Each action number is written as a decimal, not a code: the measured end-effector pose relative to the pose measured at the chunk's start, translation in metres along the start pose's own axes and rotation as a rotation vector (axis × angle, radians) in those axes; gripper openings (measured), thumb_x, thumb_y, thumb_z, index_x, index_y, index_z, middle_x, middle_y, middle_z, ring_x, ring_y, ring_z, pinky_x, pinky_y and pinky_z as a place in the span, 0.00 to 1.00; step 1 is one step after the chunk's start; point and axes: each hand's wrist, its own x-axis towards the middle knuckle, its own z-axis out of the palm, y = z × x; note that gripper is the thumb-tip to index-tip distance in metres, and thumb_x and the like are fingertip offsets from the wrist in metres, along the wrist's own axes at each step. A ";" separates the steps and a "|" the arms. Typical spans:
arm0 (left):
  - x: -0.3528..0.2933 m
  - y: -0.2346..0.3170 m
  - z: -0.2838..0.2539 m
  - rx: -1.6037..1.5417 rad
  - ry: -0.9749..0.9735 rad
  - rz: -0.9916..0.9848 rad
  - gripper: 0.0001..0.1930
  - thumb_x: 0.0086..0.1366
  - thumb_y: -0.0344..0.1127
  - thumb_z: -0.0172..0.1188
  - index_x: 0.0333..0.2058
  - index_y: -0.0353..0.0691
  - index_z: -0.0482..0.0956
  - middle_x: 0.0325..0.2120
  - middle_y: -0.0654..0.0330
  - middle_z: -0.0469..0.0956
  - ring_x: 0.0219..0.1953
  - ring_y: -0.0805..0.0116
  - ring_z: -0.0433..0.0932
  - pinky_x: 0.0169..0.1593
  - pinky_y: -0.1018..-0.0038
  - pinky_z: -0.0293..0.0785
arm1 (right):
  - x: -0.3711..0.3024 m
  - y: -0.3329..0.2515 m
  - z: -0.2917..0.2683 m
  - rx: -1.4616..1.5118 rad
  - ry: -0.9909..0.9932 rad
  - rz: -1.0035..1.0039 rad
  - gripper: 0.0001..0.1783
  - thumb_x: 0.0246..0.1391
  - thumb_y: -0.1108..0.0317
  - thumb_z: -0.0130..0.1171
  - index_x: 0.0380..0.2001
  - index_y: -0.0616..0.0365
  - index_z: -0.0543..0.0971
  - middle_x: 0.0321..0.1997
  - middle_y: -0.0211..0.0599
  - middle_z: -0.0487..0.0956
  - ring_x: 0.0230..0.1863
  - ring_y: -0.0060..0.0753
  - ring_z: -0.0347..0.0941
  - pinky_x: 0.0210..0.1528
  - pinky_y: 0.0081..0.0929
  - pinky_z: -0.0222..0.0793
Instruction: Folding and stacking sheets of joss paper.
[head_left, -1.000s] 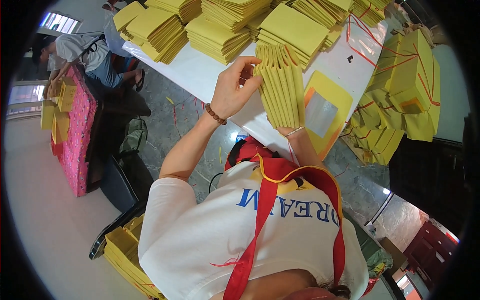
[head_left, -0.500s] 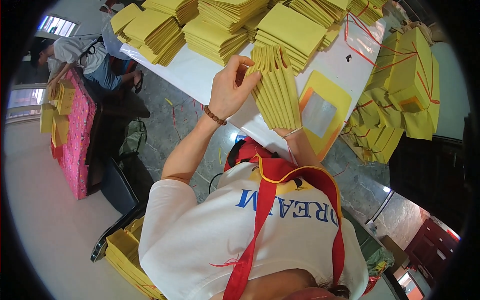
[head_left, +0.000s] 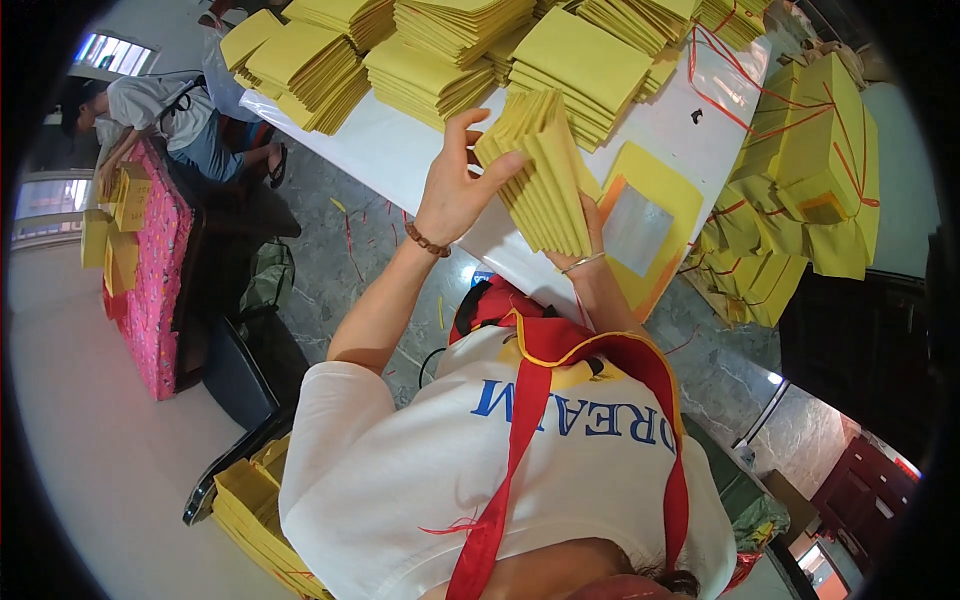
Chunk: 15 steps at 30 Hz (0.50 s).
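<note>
A bundle of folded yellow papers is held up over the near edge of the white-covered table, its folds fanned in long ridges. My right hand grips it from behind and below on the right; most of those fingers are hidden by the bundle. At its left side, my left hand is open, fingers apart, with the thumb laid on the folded edges. A flat yellow sheet with a silvery-grey rectangle and orange border lies on the table to the right.
Stacks of folded yellow paper line the table's far side. Red-tied yellow bundles are piled at right. Red string crosses the table corner. At left, a person works by a pink-covered table; a black chair stands nearer.
The bundle has tilted and shifted slightly left, with its upper folds pressed closer together. My left fingers have spread away from its top, while the thumb stays on it.
</note>
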 end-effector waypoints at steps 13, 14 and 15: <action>0.025 -0.091 0.041 -0.764 0.377 -0.404 0.36 0.54 0.35 0.62 0.55 0.38 0.48 0.48 0.54 0.63 0.48 0.65 0.66 0.49 0.66 0.66 | 0.049 -0.014 0.020 -0.601 0.375 -0.278 0.28 0.44 0.65 0.63 0.49 0.62 0.68 0.44 0.39 0.74 0.43 0.32 0.73 0.42 0.25 0.70; 0.030 -0.098 0.042 -0.803 0.457 -0.333 0.36 0.52 0.34 0.63 0.54 0.36 0.50 0.47 0.54 0.65 0.47 0.65 0.67 0.48 0.67 0.67 | 0.051 -0.016 0.021 -0.601 0.374 -0.278 0.28 0.44 0.65 0.63 0.49 0.62 0.68 0.44 0.39 0.74 0.43 0.32 0.73 0.42 0.25 0.70; 0.035 -0.105 0.043 -0.802 0.458 -0.333 0.36 0.52 0.34 0.63 0.54 0.36 0.50 0.47 0.54 0.65 0.47 0.65 0.67 0.48 0.67 0.67 | 0.054 -0.018 0.022 -0.751 0.409 -0.259 0.29 0.45 0.65 0.62 0.50 0.60 0.66 0.46 0.38 0.73 0.45 0.32 0.71 0.43 0.28 0.69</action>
